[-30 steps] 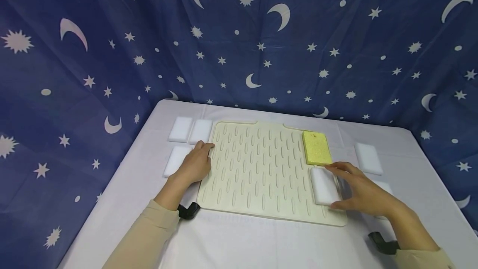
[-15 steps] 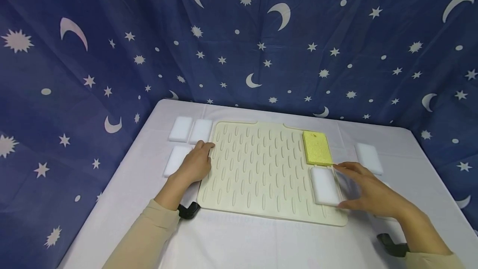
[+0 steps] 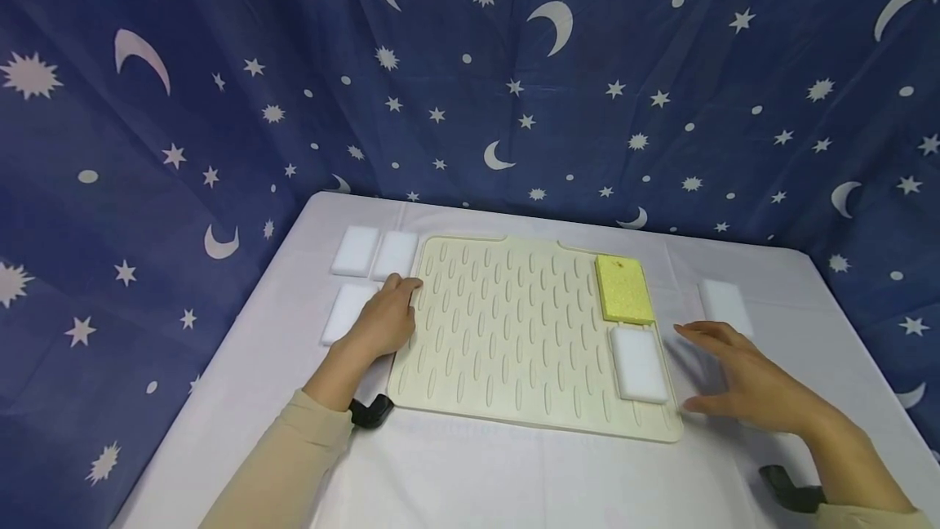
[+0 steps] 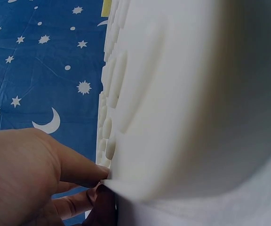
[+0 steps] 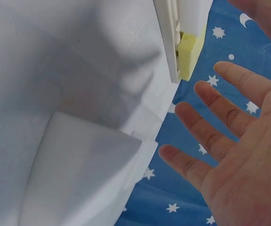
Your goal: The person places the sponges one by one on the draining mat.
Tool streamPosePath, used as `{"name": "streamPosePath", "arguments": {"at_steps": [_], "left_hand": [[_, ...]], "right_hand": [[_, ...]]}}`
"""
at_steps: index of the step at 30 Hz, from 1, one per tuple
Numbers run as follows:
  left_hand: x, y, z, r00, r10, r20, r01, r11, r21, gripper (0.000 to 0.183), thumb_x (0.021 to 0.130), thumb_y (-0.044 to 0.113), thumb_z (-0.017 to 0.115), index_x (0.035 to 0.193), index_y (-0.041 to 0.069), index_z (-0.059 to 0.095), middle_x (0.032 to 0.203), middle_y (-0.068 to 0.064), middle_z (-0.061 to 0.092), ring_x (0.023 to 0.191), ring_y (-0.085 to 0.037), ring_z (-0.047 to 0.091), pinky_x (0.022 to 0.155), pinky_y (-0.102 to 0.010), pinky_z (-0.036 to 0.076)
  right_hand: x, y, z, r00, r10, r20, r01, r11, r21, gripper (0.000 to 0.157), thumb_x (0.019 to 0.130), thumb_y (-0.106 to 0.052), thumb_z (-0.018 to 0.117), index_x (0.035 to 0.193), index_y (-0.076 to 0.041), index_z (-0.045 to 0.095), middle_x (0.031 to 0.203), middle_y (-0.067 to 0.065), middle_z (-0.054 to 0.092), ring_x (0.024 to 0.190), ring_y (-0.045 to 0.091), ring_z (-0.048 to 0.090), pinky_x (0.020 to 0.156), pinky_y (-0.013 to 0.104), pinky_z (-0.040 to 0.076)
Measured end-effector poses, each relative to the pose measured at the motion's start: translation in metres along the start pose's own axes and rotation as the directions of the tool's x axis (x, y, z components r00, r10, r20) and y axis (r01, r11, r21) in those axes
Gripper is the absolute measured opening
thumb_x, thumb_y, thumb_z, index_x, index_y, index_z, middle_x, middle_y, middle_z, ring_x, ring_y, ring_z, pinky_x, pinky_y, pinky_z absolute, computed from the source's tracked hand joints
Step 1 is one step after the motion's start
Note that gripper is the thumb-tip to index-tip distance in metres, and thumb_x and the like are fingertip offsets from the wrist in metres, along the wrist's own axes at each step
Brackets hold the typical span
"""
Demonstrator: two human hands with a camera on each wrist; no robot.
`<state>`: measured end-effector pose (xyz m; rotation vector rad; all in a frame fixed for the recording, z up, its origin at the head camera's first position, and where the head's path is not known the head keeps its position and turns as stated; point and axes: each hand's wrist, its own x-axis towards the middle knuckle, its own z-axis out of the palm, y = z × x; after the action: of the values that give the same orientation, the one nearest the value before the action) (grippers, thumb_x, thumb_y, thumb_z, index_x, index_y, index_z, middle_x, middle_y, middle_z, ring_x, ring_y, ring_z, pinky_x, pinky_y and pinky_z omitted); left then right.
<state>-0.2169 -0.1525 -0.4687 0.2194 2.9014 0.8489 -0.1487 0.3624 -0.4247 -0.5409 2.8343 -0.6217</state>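
R wrist cam showed a near white block (image 5: 83, 165) well, R of the mat (image 3: 507, 333); in the head cam, the R hand (image 3: 756, 378) hid most of it. L wrist cam showed the tips of the L hand (image 4: 34, 176) up close at the mat's edge; head cam gave mostly the back of it.

The mat was cream, w/ rows of long thin bumps, on a white tablecloth (image 3: 470, 472). On its near R part sat a white block (image 3: 640, 364), & just past that a yel. sponge (image 3: 624, 290) w/ a dark spot.

L hand pinched the mat's L edge. R hand had thumb & fingers spread wide apart, in the air just R of the mat.

L of the mat lay 3 white blocks (image 3: 356, 251); R of it, a far white block (image 3: 724, 306). Behind the mat hung a blue curtain (image 3: 441, 64) w/ moons & stars.
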Motion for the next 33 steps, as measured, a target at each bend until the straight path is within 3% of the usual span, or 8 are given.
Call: {"name": "streamPosePath", "arguments": {"at_steps": [4,10,11,14,17,27,33], "left_hand": [[0.000,0.000,0.000,1.000,0.000,0.001,0.000,1.000,-0.006,0.048,0.103,0.005,0.050,0.151,0.001,0.048,0.124,-0.017,0.055,0.083,-0.023,0.054,0.074,-0.035,0.048],[0.001,0.000,-0.001,1.000,0.003,0.001,-0.003,1.000,-0.011,0.048,0.103,0.004,0.050,0.150,0.000,0.049,0.124,-0.017,0.055,0.083,-0.023,0.054,0.073,-0.034,0.048],[0.001,0.000,-0.001,1.000,0.002,0.001,-0.002,1.000,-0.010,0.048,0.103,0.004,0.050,0.150,0.000,0.049,0.124,-0.017,0.055,0.083,-0.023,0.055,0.074,-0.035,0.048],[0.001,0.000,-0.001,1.000,-0.001,0.001,0.001,1.000,-0.007,0.048,0.103,0.004,0.050,0.150,0.000,0.048,0.125,-0.017,0.055,0.083,-0.023,0.055,0.075,-0.036,0.049],[0.000,0.000,-0.001,1.000,-0.005,0.002,0.005,1.000,-0.006,0.048,0.103,0.005,0.050,0.151,0.001,0.048,0.126,-0.017,0.055,0.083,-0.023,0.055,0.076,-0.036,0.049],[0.000,0.000,-0.001,1.000,0.007,-0.007,-0.008,1.000,-0.006,0.047,0.103,0.004,0.051,0.150,-0.001,0.049,0.120,-0.017,0.055,0.079,-0.023,0.053,0.071,-0.033,0.046],[0.000,0.000,0.000,1.000,-0.002,-0.003,0.002,1.000,-0.008,0.047,0.103,0.004,0.050,0.150,0.000,0.049,0.122,-0.017,0.055,0.082,-0.024,0.054,0.074,-0.035,0.047]], "right_hand": [[-0.003,0.006,-0.001,1.000,0.000,-0.018,0.000,1.000,-0.013,0.105,0.069,-0.045,0.095,0.156,-0.012,0.045,0.153,0.016,0.039,0.136,0.040,0.040,0.099,0.065,0.041],[-0.010,0.014,-0.001,0.997,-0.036,-0.074,0.033,0.999,-0.043,0.103,0.068,-0.043,0.096,0.154,-0.014,0.048,0.151,0.013,0.043,0.132,0.036,0.043,0.098,0.030,0.036],[-0.010,0.015,-0.001,0.996,-0.039,-0.078,0.036,0.998,-0.048,0.103,0.068,-0.043,0.096,0.154,-0.014,0.048,0.150,0.013,0.044,0.131,0.036,0.043,0.096,0.028,0.036],[-0.011,0.018,-0.002,0.997,-0.029,-0.068,0.026,0.999,-0.041,0.105,0.067,-0.041,0.097,0.155,-0.014,0.046,0.150,0.015,0.043,0.131,0.039,0.043,0.100,0.040,0.040],[-0.010,0.019,-0.004,0.999,-0.006,-0.048,0.004,0.999,-0.038,0.107,0.066,-0.040,0.097,0.156,-0.013,0.045,0.150,0.018,0.042,0.131,0.041,0.042,0.095,0.060,0.042],[-0.016,0.027,-0.007,0.999,0.007,-0.054,-0.009,1.000,-0.028,0.107,0.065,-0.038,0.098,0.155,-0.011,0.046,0.148,0.021,0.042,0.130,0.044,0.041,0.093,0.066,0.040],[-0.019,0.032,-0.007,0.996,0.085,0.003,-0.085,0.996,-0.032,0.111,0.064,-0.041,0.098,0.156,-0.009,0.043,0.150,0.026,0.038,0.132,0.050,0.039,0.095,0.074,0.041]]}}
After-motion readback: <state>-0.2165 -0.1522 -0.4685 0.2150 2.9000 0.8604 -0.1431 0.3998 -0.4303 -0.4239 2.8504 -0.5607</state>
